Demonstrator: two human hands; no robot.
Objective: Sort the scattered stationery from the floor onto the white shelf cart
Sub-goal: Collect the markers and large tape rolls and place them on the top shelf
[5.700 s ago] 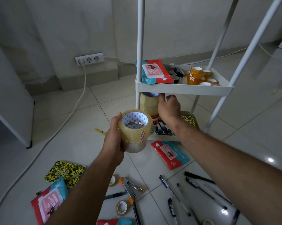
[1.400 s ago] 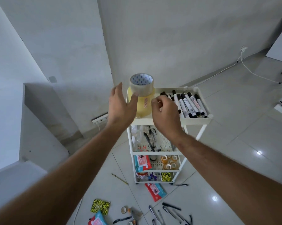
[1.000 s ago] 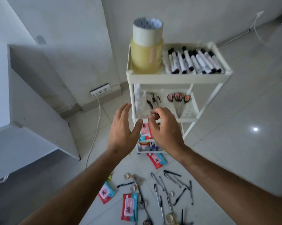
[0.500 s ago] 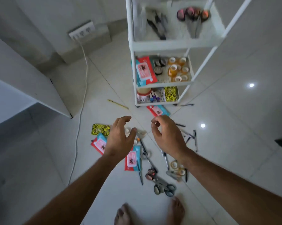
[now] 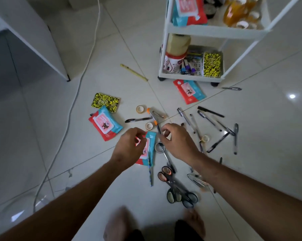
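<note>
Nearest the camera, two bare feet (image 5: 122,223) stand on the tiled floor (image 5: 268,153), with scissors (image 5: 178,188) lying just ahead of them. Both hands have come down from the cart's top tray, where a second ago they left a stack of tape rolls, and now hover empty over the scattered stationery. The left hand (image 5: 129,150) is above a red-and-teal wipes pack (image 5: 151,146), fingers loosely curled and apart, gripping nothing. The right hand (image 5: 179,142) is likewise unclenched, thumb and forefinger near a compass (image 5: 154,117) without closing on it. Pens (image 5: 216,129), small tape rolls (image 5: 141,109), a patterned notebook (image 5: 105,101) and further packs remain on the floor. Beyond them the white shelf cart (image 5: 214,30) already holds items on its lower tiers. Judgement: the tape delivery is complete; a fresh pickup begins, with much sorting outstanding.
</note>
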